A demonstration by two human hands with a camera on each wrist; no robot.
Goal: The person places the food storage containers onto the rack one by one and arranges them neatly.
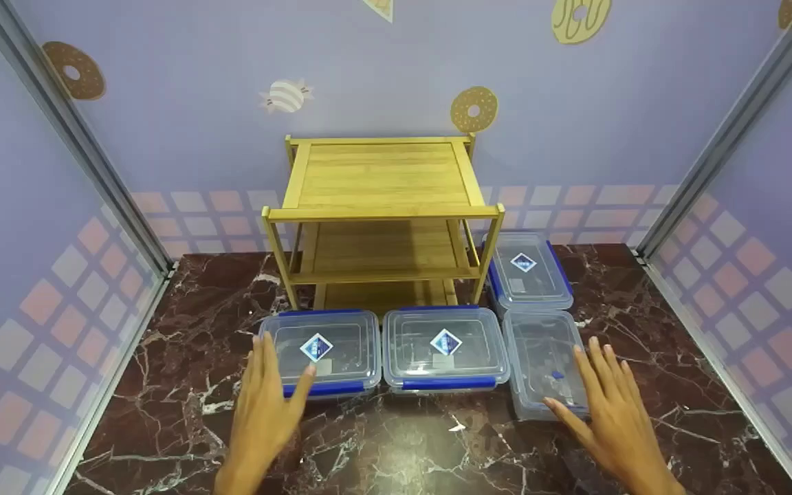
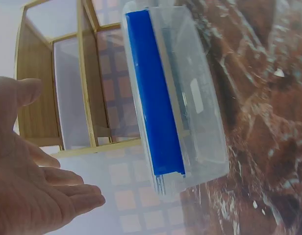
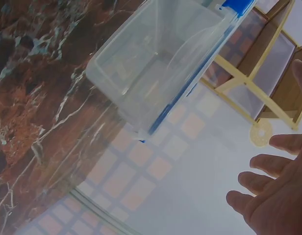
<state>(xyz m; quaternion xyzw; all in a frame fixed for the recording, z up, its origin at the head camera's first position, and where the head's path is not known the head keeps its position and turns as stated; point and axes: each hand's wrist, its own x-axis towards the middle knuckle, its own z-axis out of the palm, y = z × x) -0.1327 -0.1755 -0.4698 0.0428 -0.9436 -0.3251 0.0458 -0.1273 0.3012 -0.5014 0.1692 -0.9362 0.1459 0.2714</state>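
Plastic boxes [image 1: 445, 361], four in number and transparent, stand on the dark veined bench [image 1: 183, 392], across the middle and right of the head frame. Left hand [image 1: 265, 405] enters from the lower edge, left of centre; fingers straight, close together and directed up the frame, thumb set apart to the right. This hand is released and empty. In the head view it overlaps the left edge of the left box [image 1: 351, 347]; in the left wrist view a gap separates the fingertips from that box. Right hand [image 1: 616, 412] enters at lower right, fingers extended, slightly spread and angled up and to the left, thumb stretched out toward frame left. It is likewise released, holding nothing. Its thumb tip overlaps the lower right corner of the right box [image 1: 540, 344] in the head view; the right wrist view shows the fingers clear of the box. Between the hands, the centre box [image 1: 410, 344] sits next to the left box, both with blue clips facing the lower edge. Rear box [image 1: 530, 285] lies just above the right box, beside the wooden rack [image 1: 382, 172] at upper centre.
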